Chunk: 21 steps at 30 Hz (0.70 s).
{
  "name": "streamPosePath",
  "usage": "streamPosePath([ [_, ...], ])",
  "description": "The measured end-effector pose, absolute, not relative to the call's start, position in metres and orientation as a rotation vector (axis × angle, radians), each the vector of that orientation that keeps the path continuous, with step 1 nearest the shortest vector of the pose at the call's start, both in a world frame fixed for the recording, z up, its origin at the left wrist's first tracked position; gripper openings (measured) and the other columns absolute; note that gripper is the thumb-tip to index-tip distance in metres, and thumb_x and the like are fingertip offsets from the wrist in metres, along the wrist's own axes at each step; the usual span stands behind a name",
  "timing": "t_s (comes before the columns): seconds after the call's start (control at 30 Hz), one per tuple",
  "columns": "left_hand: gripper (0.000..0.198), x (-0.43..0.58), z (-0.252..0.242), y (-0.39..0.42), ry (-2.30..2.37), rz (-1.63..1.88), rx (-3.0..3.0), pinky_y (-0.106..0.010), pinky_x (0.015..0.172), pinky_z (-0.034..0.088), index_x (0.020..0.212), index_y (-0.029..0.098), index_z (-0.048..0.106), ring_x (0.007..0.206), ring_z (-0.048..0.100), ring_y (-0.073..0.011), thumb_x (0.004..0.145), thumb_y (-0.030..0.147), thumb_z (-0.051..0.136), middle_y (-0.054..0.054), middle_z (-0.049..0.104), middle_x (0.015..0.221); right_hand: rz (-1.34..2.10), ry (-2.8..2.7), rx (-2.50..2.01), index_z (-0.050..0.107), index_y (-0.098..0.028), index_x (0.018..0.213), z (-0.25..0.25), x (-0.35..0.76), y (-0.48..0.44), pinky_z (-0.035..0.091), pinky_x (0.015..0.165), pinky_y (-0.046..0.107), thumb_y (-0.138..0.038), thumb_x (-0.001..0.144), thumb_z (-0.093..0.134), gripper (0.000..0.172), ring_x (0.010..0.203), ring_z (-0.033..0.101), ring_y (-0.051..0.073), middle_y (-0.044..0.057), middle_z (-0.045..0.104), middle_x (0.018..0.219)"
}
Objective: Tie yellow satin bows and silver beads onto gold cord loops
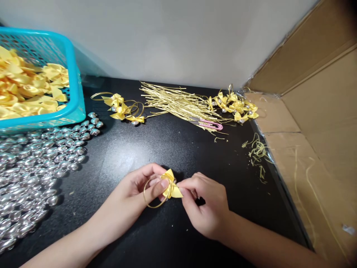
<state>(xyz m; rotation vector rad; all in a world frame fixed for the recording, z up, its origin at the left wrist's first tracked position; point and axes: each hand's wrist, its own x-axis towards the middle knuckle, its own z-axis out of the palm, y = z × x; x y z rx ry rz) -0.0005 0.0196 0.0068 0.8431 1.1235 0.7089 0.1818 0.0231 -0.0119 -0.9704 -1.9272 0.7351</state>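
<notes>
Near the table's front, my left hand (142, 188) is closed on a yellow ribbon bow (169, 190), thumb on top and fingers behind it. A loop of gold cord (156, 206) hangs from the bow over the left thumb. On the bow's other side, my right hand (208, 203) is closed, its thumb and forefinger pinching a short end of gold cord beside the bow's pointed tail. The fingertips hide that end. Whether a silver bead sits behind the bow cannot be made out.
A blue basket (75, 85) of yellow bows stands left, above many silver beads (36, 163). Gold cords (173, 100) lie at the back with a pink-handled tool (210, 124). Finished-looking bows with beads (235, 104) sit right, others (121, 109) left. Cord scraps (259, 149) lie near cardboard (320, 93).
</notes>
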Motion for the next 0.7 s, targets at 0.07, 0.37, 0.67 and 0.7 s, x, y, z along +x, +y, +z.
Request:
streamPosePath([
  [0.07, 0.017, -0.0012, 0.0051, 0.0179, 1.110, 0.724, 0.839, -0.020, 0.064, 0.041, 0.081, 0.019, 0.066, 0.066, 0.053, -0.0107, 0.085, 0.035, 0.066, 0.002, 0.062, 0.069, 0.731, -1.928, -0.969, 0.058, -0.018, 0.081, -0.0111, 0.1818, 0.0236, 0.037, 0.053, 0.023, -0.006, 0.084, 0.052, 0.014, 0.050, 0.042, 0.009, -0.006, 0.046, 0.056],
  [0.37, 0.018, 0.0020, 0.0074, 0.0187, 1.133, 0.724, 0.737, -0.021, 0.062, 0.041, 0.077, 0.018, 0.064, 0.065, 0.056, -0.0115, 0.075, 0.032, 0.076, 0.001, 0.066, 0.069, 0.727, -1.947, -0.966, 0.058, -0.020, 0.080, -0.0104, 0.1829, 0.0246, 0.037, 0.051, 0.023, -0.006, 0.084, 0.051, 0.015, 0.049, 0.042, 0.009, -0.006, 0.046, 0.054],
  [0.67, 0.016, -0.0020, 0.0022, 0.0172, 1.109, 0.710, 0.681, -0.019, 0.064, 0.041, 0.079, 0.019, 0.068, 0.067, 0.057, -0.0105, 0.075, 0.031, 0.077, 0.001, 0.068, 0.072, 0.754, -1.928, -0.977, 0.058, -0.019, 0.079, -0.0088, 0.1815, 0.0243, 0.038, 0.051, 0.022, -0.006, 0.083, 0.051, 0.016, 0.048, 0.043, 0.008, -0.006, 0.048, 0.054],
  [0.7, 0.016, -0.0026, 0.0016, 0.0169, 1.103, 0.711, 0.683, -0.018, 0.064, 0.041, 0.080, 0.019, 0.068, 0.067, 0.057, -0.0102, 0.076, 0.031, 0.077, 0.001, 0.068, 0.072, 0.758, -1.927, -0.979, 0.058, -0.020, 0.079, -0.0091, 0.1819, 0.0245, 0.039, 0.051, 0.022, -0.006, 0.084, 0.051, 0.016, 0.048, 0.044, 0.008, -0.006, 0.048, 0.054],
])
